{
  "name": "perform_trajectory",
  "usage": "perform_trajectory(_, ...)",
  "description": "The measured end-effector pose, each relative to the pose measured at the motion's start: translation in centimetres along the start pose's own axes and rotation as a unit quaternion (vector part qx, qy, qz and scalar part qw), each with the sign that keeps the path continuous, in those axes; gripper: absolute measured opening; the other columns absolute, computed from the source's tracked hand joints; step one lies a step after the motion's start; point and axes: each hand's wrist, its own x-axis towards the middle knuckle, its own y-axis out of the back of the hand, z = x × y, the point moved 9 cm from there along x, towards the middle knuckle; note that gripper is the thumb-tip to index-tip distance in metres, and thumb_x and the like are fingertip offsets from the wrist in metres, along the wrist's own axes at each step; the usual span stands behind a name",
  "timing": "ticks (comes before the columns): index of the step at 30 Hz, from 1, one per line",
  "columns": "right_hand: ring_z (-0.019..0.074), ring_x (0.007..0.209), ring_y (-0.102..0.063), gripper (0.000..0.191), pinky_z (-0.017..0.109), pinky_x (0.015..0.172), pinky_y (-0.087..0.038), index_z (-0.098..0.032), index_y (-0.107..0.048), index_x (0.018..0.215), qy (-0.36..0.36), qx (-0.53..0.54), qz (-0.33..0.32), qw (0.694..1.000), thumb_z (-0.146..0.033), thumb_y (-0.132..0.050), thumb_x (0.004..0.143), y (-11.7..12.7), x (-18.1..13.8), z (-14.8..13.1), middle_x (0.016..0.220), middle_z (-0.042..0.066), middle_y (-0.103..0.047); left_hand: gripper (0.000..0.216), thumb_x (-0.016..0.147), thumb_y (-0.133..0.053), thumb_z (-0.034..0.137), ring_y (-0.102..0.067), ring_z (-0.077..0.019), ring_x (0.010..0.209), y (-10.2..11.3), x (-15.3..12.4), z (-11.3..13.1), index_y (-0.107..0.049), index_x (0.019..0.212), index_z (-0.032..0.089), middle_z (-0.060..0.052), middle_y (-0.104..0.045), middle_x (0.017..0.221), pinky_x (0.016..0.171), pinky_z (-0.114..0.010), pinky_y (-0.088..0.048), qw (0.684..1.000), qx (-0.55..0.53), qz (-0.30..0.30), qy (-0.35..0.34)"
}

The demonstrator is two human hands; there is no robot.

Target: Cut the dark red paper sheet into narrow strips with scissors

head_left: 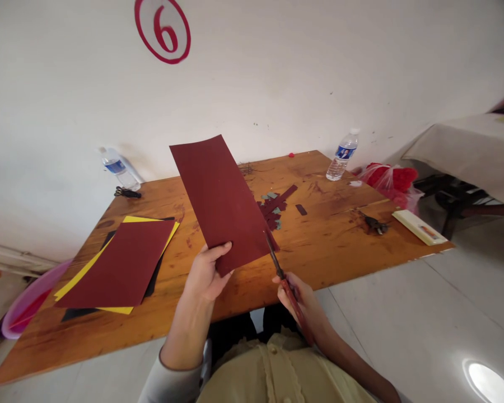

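Note:
My left hand (206, 273) pinches the near edge of a dark red paper sheet (220, 198) and holds it up above the wooden table (327, 235). My right hand (298, 299) is closed on red-handled scissors (282, 277). The scissor blades meet the sheet's lower right corner. Beyond the sheet, dark red paper scraps (277, 206) lie on the table.
A stack of dark red, yellow and black sheets (120, 266) lies at the left. Water bottles stand at the back left (118, 169) and back right (342, 155). Black scissors (126, 193), a red plastic bag (390, 180), a white box (420, 226) and a pink basin (25, 305) are around.

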Motion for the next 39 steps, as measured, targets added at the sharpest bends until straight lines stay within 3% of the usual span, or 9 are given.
perform_trajectory(6,0.0105,0.051,-0.035,0.026,0.027,0.050,-0.028,-0.019,-0.060,0.084,-0.006,-0.005,-0.012,1.000,-0.043,-0.060,0.071,-0.2,0.1,-0.3,0.059,-0.006,-0.044,0.036,0.062,-0.075,0.000,-0.075,-0.0198,0.071,-0.1,0.1,0.0,-0.073,0.094,0.015,-0.006,-0.081,0.084,0.064,-0.028,-0.062,1.000,0.002,-0.006,0.003)
perform_trajectory(14,0.0094,0.047,-0.029,0.024,0.025,0.047,-0.023,-0.019,-0.060,0.090,-0.017,0.010,-0.013,1.000,-0.039,-0.058,0.076,-0.4,0.0,1.5,0.056,-0.009,-0.037,0.044,0.062,-0.073,0.000,-0.074,-0.0198,0.066,-0.4,0.2,0.1,-0.072,0.103,0.017,-0.003,-0.080,0.081,0.059,-0.027,-0.060,1.000,0.005,-0.020,0.002)
perform_trajectory(23,0.0100,0.050,-0.030,0.025,0.026,0.047,-0.024,-0.019,-0.060,0.083,-0.007,-0.021,-0.001,1.000,-0.042,-0.059,0.074,-0.2,0.0,0.0,0.057,-0.007,-0.039,0.045,0.062,-0.075,0.001,-0.075,-0.0217,0.072,-0.1,0.5,-0.1,-0.072,0.104,0.018,-0.003,-0.081,0.085,0.075,-0.034,-0.063,1.000,0.008,-0.027,0.012)
perform_trajectory(29,0.0101,0.050,-0.029,0.025,0.026,0.047,-0.023,-0.019,-0.062,0.084,-0.011,-0.008,-0.002,1.000,-0.042,-0.060,0.074,-0.3,0.0,0.9,0.058,-0.007,-0.038,0.049,0.063,-0.075,0.001,-0.076,-0.0260,0.079,0.2,0.6,-0.1,-0.074,0.109,0.019,-0.005,-0.081,0.087,0.081,-0.039,-0.063,1.000,0.003,-0.019,0.006)
perform_trajectory(35,0.0101,0.049,-0.028,0.027,0.025,0.046,-0.022,-0.019,-0.063,0.086,-0.017,0.017,-0.010,1.000,-0.043,-0.062,0.075,-0.4,0.1,1.8,0.058,-0.006,-0.039,0.044,0.062,-0.077,0.004,-0.077,-0.0271,0.081,0.7,0.8,-0.3,-0.074,0.102,0.022,-0.003,-0.081,0.085,0.073,-0.037,-0.064,1.000,0.017,-0.013,0.014)
perform_trajectory(39,0.0098,0.049,-0.028,0.027,0.025,0.046,-0.022,-0.019,-0.062,0.080,-0.027,0.027,-0.001,0.999,-0.045,-0.064,0.073,-0.4,0.2,1.6,0.056,-0.007,-0.037,0.042,0.061,-0.079,0.004,-0.075,-0.0220,0.075,0.7,1.2,-0.3,-0.074,0.099,0.023,-0.003,-0.081,0.087,0.061,-0.030,-0.062,0.999,0.006,-0.031,0.008)
